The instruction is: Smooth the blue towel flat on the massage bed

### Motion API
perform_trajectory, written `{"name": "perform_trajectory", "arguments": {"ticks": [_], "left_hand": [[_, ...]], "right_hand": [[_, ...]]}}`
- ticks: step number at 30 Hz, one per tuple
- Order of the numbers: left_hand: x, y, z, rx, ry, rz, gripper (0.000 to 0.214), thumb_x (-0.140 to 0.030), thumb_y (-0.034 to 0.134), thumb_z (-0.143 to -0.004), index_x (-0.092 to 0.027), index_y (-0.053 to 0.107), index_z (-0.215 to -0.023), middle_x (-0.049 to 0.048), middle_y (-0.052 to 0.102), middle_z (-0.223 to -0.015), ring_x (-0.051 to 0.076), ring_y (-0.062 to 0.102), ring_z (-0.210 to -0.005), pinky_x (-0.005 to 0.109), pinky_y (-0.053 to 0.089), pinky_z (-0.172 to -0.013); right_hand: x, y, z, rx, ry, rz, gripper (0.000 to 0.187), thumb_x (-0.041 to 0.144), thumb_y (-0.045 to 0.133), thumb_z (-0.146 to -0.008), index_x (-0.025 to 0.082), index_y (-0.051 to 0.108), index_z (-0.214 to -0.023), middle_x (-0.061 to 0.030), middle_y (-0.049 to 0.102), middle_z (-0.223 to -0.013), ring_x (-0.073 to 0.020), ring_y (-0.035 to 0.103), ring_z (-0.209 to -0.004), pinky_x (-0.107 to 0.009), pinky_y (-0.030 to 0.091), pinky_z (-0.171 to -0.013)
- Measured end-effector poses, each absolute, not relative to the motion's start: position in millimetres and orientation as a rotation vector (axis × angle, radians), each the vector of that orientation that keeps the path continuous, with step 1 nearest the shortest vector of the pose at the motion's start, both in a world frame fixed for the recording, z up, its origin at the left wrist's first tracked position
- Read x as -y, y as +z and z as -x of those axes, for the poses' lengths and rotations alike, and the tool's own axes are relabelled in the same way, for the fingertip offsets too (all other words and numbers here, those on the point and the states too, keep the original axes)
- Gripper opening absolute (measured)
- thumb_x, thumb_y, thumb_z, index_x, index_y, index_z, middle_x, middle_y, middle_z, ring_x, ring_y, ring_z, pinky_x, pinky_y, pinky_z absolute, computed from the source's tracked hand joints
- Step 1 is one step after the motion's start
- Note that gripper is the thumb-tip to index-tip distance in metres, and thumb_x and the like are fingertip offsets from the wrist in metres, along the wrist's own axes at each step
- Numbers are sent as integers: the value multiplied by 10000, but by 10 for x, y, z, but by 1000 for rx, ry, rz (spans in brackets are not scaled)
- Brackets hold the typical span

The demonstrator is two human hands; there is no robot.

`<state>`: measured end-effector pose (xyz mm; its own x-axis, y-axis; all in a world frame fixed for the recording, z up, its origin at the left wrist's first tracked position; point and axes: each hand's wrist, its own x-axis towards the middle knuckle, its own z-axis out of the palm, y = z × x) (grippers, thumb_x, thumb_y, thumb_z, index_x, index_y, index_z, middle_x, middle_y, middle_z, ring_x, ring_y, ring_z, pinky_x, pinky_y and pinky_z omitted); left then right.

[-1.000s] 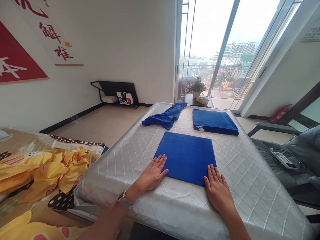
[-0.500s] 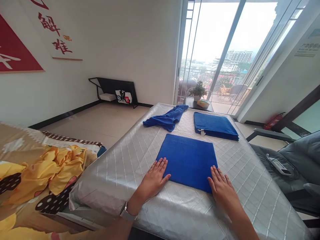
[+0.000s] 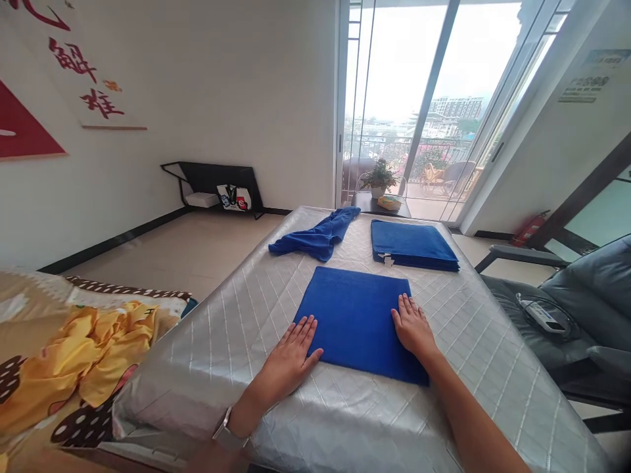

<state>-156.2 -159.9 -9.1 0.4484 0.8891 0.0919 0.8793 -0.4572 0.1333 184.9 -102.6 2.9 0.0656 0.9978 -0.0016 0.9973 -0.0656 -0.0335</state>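
Note:
A folded blue towel (image 3: 352, 322) lies flat on the silver quilted mattress (image 3: 345, 414) in front of me. My left hand (image 3: 293, 351) rests palm down on its near left edge, fingers stretched out and slightly spread. On its right edge, higher up, my right hand (image 3: 413, 325) also lies flat with fingers extended. Behind to the right sits a stack of folded blue towels (image 3: 414, 243) with a white tag at its near left corner. A crumpled blue towel (image 3: 318, 235) is spread loosely behind to the left.
To the left is a bed with patterned bedding and yellow cloth (image 3: 98, 348). A dark armchair (image 3: 586, 295) with a corded device (image 3: 545, 315) stands on the right. A small table with a potted plant (image 3: 379, 177) is by the glass door. A fire extinguisher (image 3: 530, 228) leans near the wall.
My right hand has slid farther up the folded towel's right edge, away from me. My left hand stays at the left edge. The view has turned slightly right.

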Motion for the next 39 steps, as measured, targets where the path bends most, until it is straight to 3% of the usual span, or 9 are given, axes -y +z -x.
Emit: {"name": "perform_trajectory", "arguments": {"ticks": [6,11,15,17,22,33,39], "left_hand": [[1529,250,1146,-1436,121,-2663,782,-653,196,-1009,-100,282,-1555,129,229,-1615,248,224,-1499,419,229,-1217],[1274,372,230,-939,217,-2830,768,-653,172,-1009,-134,263,-1568,103,293,-1605,206,216,-1503,358,163,-1227],[1001,257,-304,-904,342,-2826,791,-642,134,-1010,-94,214,-1575,128,271,-1612,210,194,-1509,360,133,-1229],[899,174,-369,-960,360,-2813,796,-638,123,-1010,-83,196,-1576,133,245,-1621,207,172,-1515,364,119,-1232],[732,82,-77,-1103,271,-2762,818,-660,105,-998,-86,230,-1568,127,219,-1631,212,135,-1522,379,95,-1235],[198,38,1169,-1607,240,-2508,816,-664,119,-997,-92,237,-1566,161,204,-1628,274,158,-1514,468,148,-1221],[128,-31,1298,-1630,225,-2468,839,-667,139,-993,-56,236,-1559,177,190,-1629,287,141,-1516,456,163,-1219]], "right_hand": [[1024,29,-1841,2109,46,2275,636,385,167,-1031,52,216,-1571,-103,184,-1646,-233,145,-1518,-427,136,-1229],[1037,32,-1861,2143,-4,2249,623,342,185,-1023,38,227,-1565,-118,197,-1641,-250,177,-1511,-435,172,-1220],[1069,36,-1899,2271,-37,2197,594,198,254,-975,86,293,-1557,-111,177,-1644,-253,143,-1518,-457,201,-1207],[1074,47,-1897,2277,-35,2188,582,219,254,-984,100,322,-1549,-111,189,-1642,-256,148,-1517,-462,200,-1207],[1049,66,-1855,2155,11,2247,621,345,175,-1025,48,234,-1567,-119,202,-1640,-244,175,-1511,-425,170,-1220],[1012,-19,-1901,2147,8,2250,630,361,141,-1023,62,220,-1572,-87,193,-1645,-224,151,-1517,-433,156,-1225],[979,-72,-1929,2164,-1,2274,642,376,135,-1018,65,210,-1576,-97,181,-1650,-222,138,-1520,-431,165,-1222]]}}
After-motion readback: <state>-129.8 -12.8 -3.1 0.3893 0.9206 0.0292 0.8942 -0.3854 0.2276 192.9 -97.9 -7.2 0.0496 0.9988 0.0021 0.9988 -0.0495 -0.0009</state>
